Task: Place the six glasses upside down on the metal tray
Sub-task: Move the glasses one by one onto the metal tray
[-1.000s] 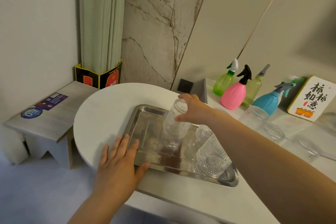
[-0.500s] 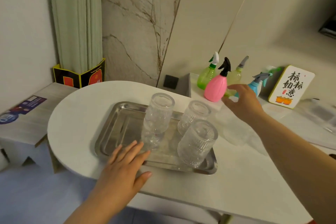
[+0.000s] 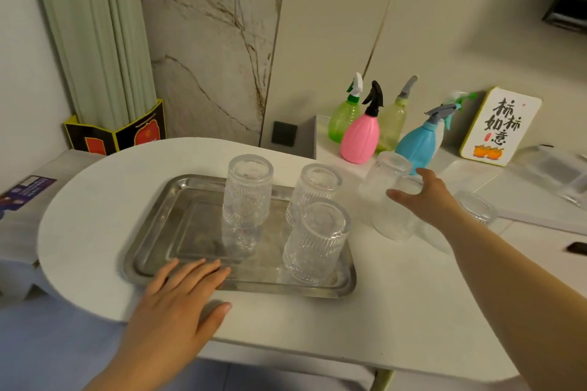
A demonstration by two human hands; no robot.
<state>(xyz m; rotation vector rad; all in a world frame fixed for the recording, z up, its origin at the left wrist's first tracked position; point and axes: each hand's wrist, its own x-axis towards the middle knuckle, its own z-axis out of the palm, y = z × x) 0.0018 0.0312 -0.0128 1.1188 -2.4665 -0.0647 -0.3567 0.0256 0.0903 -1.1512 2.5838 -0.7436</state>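
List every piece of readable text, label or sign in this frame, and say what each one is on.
"柿柿如意": black brush characters on the white sign with orange fruit, leaning on the wall at the far right.
Purple sticker on the low stand at left: printed text too blurred to read.
Black, yellow and red box under the curtain: graphics only, no legible words.
Spray bottles, glasses and metal tray: no lettering visible.
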